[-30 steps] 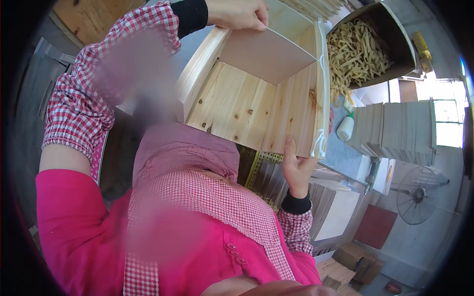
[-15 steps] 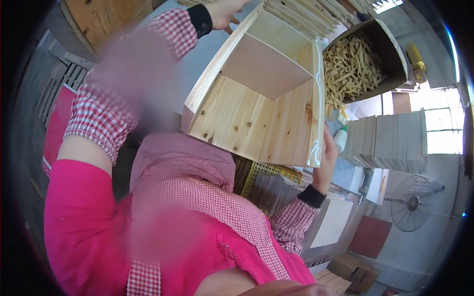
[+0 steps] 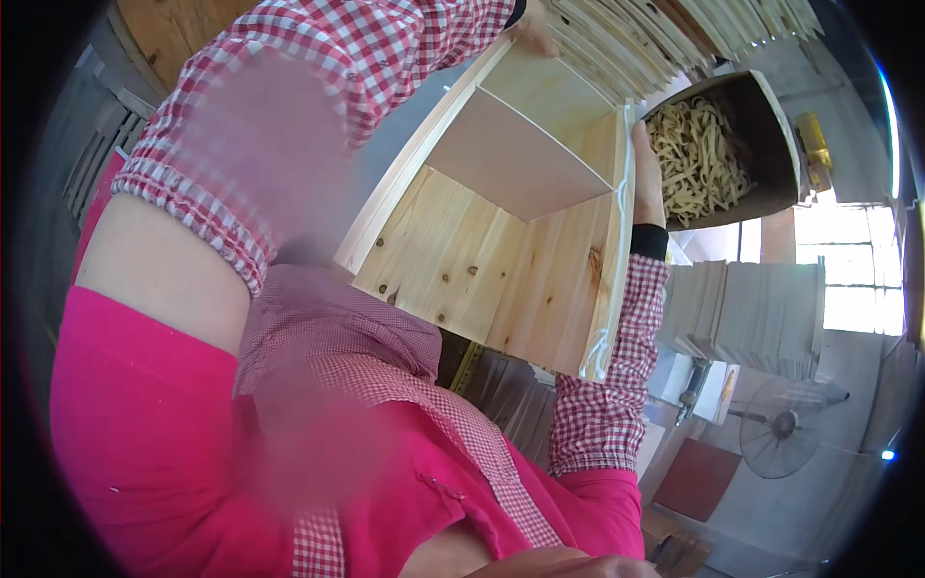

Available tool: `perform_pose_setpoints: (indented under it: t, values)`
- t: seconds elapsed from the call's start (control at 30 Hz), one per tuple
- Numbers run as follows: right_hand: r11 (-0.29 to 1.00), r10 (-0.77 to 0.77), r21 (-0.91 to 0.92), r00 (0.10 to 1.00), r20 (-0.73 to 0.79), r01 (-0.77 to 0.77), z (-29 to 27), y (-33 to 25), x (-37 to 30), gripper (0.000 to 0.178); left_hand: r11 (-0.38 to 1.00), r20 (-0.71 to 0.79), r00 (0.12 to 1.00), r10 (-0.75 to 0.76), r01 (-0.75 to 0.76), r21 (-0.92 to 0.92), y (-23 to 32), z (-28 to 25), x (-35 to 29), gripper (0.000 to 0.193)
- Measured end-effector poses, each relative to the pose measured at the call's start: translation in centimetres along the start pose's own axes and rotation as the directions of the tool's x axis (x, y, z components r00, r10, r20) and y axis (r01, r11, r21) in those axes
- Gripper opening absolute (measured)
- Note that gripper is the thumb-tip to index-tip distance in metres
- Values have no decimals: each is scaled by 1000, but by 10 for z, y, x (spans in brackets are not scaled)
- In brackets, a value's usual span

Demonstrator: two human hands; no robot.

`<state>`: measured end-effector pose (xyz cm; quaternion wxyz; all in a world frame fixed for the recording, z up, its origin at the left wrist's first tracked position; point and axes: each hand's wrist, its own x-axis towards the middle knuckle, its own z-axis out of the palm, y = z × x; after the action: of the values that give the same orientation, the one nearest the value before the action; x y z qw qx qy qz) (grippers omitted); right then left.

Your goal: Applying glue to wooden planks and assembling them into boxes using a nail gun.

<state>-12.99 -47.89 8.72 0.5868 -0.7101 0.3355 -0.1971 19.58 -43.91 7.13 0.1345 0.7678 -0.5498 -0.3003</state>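
Lee: Since a second ago the wooden box (image 3: 501, 260) has gone up and away from the body. The right hand (image 3: 647, 178) has slid from the bottom edge to high on the side panel. The left hand (image 3: 528, 21) is now almost out of frame at the top.

Sam: Grip?

Lee: The right hand's fingers (image 3: 644, 144) lie flat along the outside of the right panel, grasping the box. The left hand is at the far top corner but cut off by the frame edge, so I can't tell whether it's clenched or just steadying.

Sam: Where's the box exactly?

Lee: In the air between the two checked sleeves (image 3: 607, 405), above the pink apron (image 3: 145, 433) and touching no surface. It's tilted with the open side to the camera, so the knotty back and the one divider (image 3: 515, 159) show. My guess is the opposite-corner hold stops a wide, light box from twisting.

Sam: Behind it?

Lee: A dark bin (image 3: 771, 183) full of pale wood strips (image 3: 699, 144) sits just past the right hand. Stacked slats (image 3: 665, 39) are at the top, near the left hand. Further right is a pile of thin panels (image 3: 752, 313).

Sam: Room?

Lee: It's a workshop, with a bright window (image 3: 838, 260) on the right, a floor fan (image 3: 780, 429) below it and a red mat (image 3: 699, 477) on the grey floor. No counter is clearly visible under the box.
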Motion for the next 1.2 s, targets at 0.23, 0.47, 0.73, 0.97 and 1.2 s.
perform_pose_setpoints:
  t: [0.23, 0.47, 0.73, 0.97, 1.2]
  values:
    - [986, -22, 164, 999, 33, 16, 5, -2, 3, 49, 935, -365, 864, 347, -347, 67, -8, 15, -36, 51]
    - [990, -126, -73, 988, -90, 120, 21, -5, -7, 52, 961, -122, 992, -13, -21, -274, 28, 0, -102, 58]
    - [802, 45, 558, 952, 302, -215, 33, 47, -177, 54, 53, -300, 907, -295, -297, -953, -56, 98, -150, 45]
    - [805, 141, 569, 986, 94, -169, 51, 101, -206, 53, -72, -339, 939, 50, -335, -939, -133, 246, -104, 48]
    - [873, 201, 474, 971, -128, -119, 27, 146, -151, 51, -37, 303, 811, -500, 330, -943, -180, 245, -74, 39]
